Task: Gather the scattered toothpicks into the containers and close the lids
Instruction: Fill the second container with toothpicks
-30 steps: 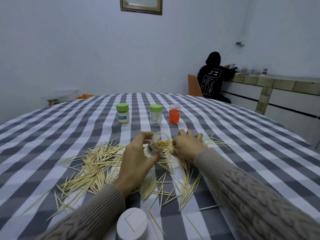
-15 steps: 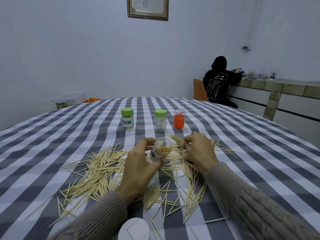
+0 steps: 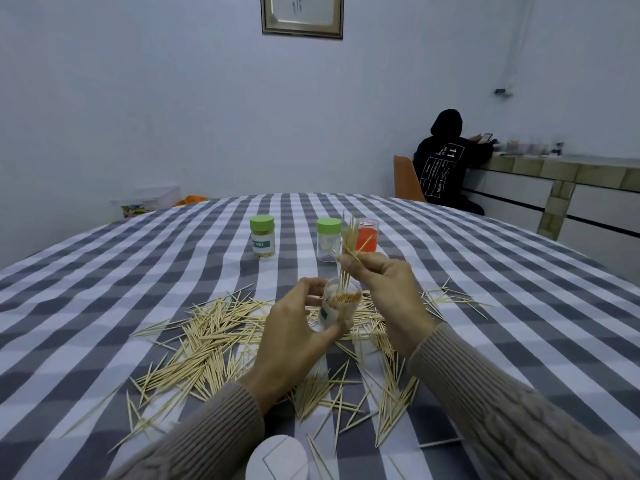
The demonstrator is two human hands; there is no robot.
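**Toothpicks going into the open jar**

The open jar point(image 3: 341, 306), clear and tilted toward the camera, serves as the landmark; it sits above the checked table point(image 3: 104, 289), partly filled with toothpicks whose tips show at its mouth.

Far left of the jar and beyond it, a storage box point(image 3: 152, 200) stands against the wall. Left of the jar and in front of it, the scattered toothpicks point(image 3: 207, 344) lie in a loose heap on the cloth. Behind the jar to the left stands a labelled jar point(image 3: 263, 236) with a green lid, full of toothpicks. The left hand point(image 3: 294, 337) grips the open jar, thumb and fingers curled round its wall. Below it, at the near edge, lies a white lid point(image 3: 277, 459).

Just behind the jar stand a second green-lidded jar point(image 3: 328, 239), nearly empty, and an orange jar point(image 3: 367, 239). Directly above the open jar's mouth, the right hand point(image 3: 384, 289) pinches a bundle of toothpicks point(image 3: 349, 251), held upright with its lower ends at the mouth. More toothpicks lie right of the jar.
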